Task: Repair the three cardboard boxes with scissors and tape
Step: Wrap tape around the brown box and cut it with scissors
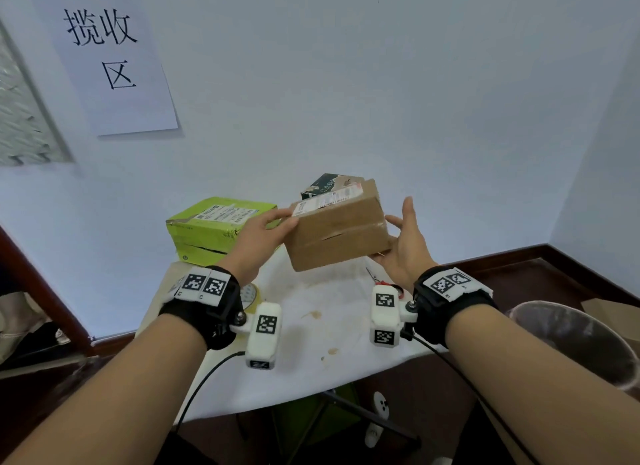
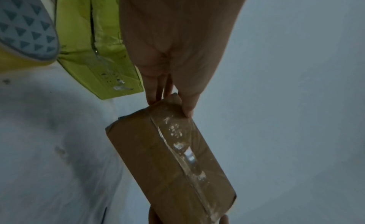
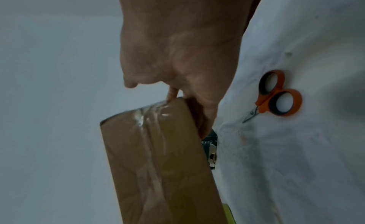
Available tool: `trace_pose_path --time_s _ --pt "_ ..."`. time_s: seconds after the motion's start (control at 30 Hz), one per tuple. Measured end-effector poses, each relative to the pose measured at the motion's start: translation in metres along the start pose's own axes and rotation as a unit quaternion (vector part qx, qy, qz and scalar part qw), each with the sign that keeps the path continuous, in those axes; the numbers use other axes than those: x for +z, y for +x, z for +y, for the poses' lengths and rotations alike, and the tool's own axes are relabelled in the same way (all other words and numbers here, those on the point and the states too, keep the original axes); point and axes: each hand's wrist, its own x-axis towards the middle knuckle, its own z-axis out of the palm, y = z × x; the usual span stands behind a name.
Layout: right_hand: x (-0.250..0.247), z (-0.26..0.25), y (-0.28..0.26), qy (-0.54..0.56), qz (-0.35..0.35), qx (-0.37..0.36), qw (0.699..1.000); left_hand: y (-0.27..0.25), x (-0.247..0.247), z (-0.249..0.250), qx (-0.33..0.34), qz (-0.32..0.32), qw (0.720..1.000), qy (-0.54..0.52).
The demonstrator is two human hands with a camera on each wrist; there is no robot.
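A left hand (image 1: 259, 236) pinches one end of a sealed brown box (image 1: 336, 236), contents hidden; the right hand (image 1: 403, 250) braces the other end, fingers flat, above a white table (image 1: 311, 343).

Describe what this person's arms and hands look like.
Both forearms are bare: no sleeves, no gloves. Behind the left hand and the right hand sits a black wrist strap topped with white plates printed with black square codes. A white camera block with the same codes is fixed to each strap, and a black cable trails from each.
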Motion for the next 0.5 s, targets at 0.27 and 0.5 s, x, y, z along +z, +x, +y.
trace_pose_path --time_s 0.27,0.5 --pt "-0.006 0.009 0.003 -0.169 -0.003 0.023 0.985 -0.004 0.001 -0.002 0.026 -0.025 0.997 -0.062" --pt "-0.007 0.014 0.006 -0.126 -0.006 0.033 0.991 -0.005 0.003 -0.001 0.002 0.002 0.993 -0.115"
